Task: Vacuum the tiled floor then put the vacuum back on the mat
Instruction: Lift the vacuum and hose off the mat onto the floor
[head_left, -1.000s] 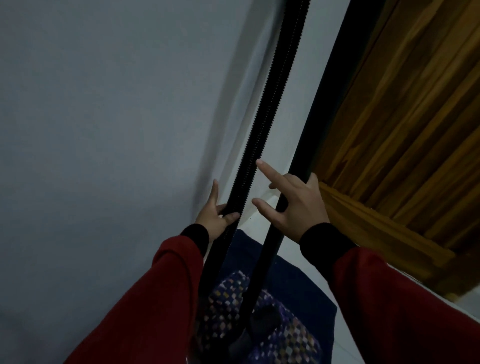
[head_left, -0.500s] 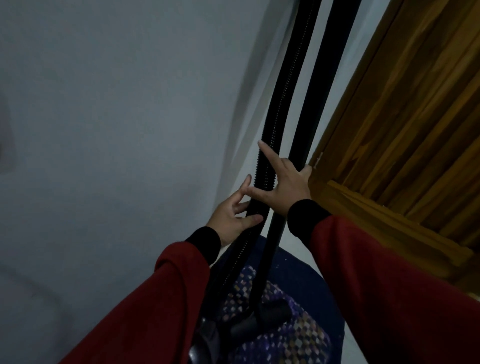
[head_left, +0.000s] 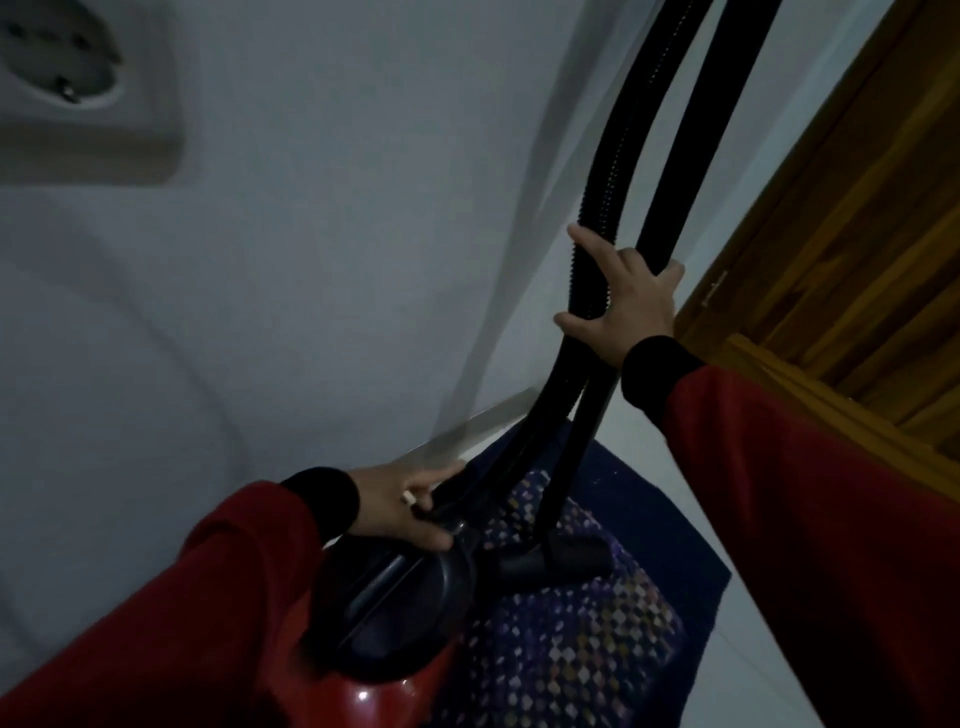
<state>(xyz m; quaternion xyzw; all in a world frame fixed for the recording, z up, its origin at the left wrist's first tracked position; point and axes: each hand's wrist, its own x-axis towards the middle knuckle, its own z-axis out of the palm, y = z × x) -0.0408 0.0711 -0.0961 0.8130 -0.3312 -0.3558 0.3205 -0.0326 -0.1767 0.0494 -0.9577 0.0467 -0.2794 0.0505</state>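
The red and black vacuum body (head_left: 410, 618) sits at the lower middle, on the edge of a dark blue patterned mat (head_left: 587, 639). Its ribbed black hose (head_left: 592, 260) and smooth black wand (head_left: 670, 197) rise side by side toward the top of the frame. The floor nozzle (head_left: 558, 561) rests on the mat. My right hand (head_left: 623, 306) presses hose and wand together, index finger and thumb spread across the hose. My left hand (head_left: 405, 506) is low down, fingers wrapped around the hose end where it joins the body.
A grey wall fills the left, with a white power socket (head_left: 78, 83) at the upper left. A wooden door and frame (head_left: 831, 260) stand on the right. Pale floor tiles (head_left: 748, 649) show beside the mat.
My left hand dropped from the hose down to the hose joint at the vacuum body. The view tilted down, bringing the body and the socket into sight. My right hand stayed on hose and wand.
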